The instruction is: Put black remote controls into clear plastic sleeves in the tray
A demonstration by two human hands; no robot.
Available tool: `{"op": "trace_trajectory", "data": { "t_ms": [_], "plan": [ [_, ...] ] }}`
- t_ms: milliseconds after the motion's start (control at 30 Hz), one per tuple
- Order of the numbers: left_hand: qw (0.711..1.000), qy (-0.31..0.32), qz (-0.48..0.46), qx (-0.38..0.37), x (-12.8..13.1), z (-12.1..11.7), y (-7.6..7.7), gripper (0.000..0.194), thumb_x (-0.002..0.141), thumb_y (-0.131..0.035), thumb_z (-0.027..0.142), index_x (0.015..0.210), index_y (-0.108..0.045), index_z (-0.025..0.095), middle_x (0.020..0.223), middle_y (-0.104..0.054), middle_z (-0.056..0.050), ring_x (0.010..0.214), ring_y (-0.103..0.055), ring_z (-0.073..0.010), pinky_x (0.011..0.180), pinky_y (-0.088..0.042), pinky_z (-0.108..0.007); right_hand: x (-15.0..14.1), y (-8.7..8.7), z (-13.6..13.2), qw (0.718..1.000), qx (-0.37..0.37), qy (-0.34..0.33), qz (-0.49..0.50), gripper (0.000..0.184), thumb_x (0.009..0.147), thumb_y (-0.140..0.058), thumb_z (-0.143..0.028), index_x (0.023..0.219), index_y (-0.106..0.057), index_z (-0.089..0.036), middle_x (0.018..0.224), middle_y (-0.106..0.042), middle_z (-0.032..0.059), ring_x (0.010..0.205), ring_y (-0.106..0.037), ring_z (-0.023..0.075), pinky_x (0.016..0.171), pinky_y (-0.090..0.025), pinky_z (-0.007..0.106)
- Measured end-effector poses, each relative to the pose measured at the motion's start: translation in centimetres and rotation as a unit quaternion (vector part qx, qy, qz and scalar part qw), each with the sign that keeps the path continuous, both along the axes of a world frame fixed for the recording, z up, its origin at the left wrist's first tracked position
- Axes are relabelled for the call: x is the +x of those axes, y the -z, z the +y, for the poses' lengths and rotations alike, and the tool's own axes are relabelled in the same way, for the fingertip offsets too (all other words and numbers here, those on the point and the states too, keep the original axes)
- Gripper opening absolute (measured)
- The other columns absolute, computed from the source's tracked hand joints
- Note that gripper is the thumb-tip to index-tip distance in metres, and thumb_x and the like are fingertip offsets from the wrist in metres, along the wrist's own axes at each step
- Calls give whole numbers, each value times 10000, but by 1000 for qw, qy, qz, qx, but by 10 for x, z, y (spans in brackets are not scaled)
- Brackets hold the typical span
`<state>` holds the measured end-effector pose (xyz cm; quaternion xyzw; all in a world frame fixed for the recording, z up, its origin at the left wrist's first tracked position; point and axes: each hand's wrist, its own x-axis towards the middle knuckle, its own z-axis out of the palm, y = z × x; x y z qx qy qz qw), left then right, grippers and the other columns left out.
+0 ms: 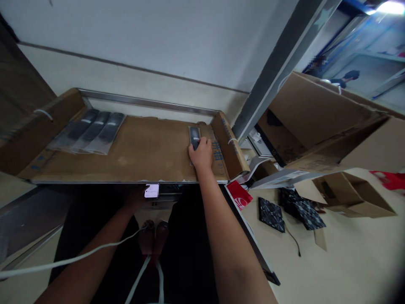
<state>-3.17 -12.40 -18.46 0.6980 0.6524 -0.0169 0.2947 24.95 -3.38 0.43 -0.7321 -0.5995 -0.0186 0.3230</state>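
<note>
My right hand [202,153] rests at the right end of the cardboard-lined worktop [152,143]. Its fingers are closed around the lower part of a dark flat item in a clear bag [195,134], which has a pale band across it. Below the front edge, in shadow, is my left hand [136,197], its fingers hidden by the dark. Close to it shows a small whitish paper [152,191]; whether the hand grips it I cannot tell. At the left end lie three similar dark bagged items [95,128], side by side and partly overlapping.
Cardboard flaps [228,143] border the worktop at both ends. On the right stands a large open carton [329,122], with another open box [354,194] on the floor. Black patterned packages [271,214] lie there too. A white cord [79,253] crosses my left forearm. Someone is in the background.
</note>
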Motion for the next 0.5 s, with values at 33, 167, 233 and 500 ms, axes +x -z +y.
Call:
{"op": "trace_trajectory", "data": {
  "t_ms": [33, 167, 233, 500],
  "plan": [
    [1000, 4, 1, -1, 0, -1, -1, 684, 844, -472, 69, 1522, -466, 159, 1459, -581, -140, 1307, -588, -292, 1107, -439, -383, 0, 0, 0, 1000, -2, 0, 0, 257, 885, -616, -344, 1062, -539, -174, 1143, -580, 166, 988, -592, 297, 832, -491, 410],
    [1000, 10, 1, -9, 0, -3, -3, 676, 843, -505, 91, 1517, -474, 143, 1485, -555, -151, 1304, -590, -302, 1104, -439, -380, 0, -1, -1, 1000, -17, 0, 2, 266, 895, -609, -347, 1082, -536, -173, 1171, -573, 171, 987, -595, 292, 834, -487, 408],
    [1000, 5, -1, -12, 0, -2, -1, 670, 855, -516, 114, 1522, -460, 122, 1470, -566, -166, 1296, -596, -308, 1099, -440, -389, 0, -2, -1, 1000, -15, -1, 2, 270, 893, -616, -343, 1085, -538, -171, 1171, -575, 169, 989, -595, 288, 840, -484, 402],
    [999, -4, -34, 15, 2, 0, 4, 631, 874, -584, 151, 1485, -478, 32, 1473, -540, -231, 1373, -525, -317, 1153, -385, -367, 0, -1, -1, 1000, -8, -4, 4, 263, 895, -608, -330, 1090, -541, -167, 1157, -570, 172, 1035, -578, 303, 886, -468, 424]
  ]
}}
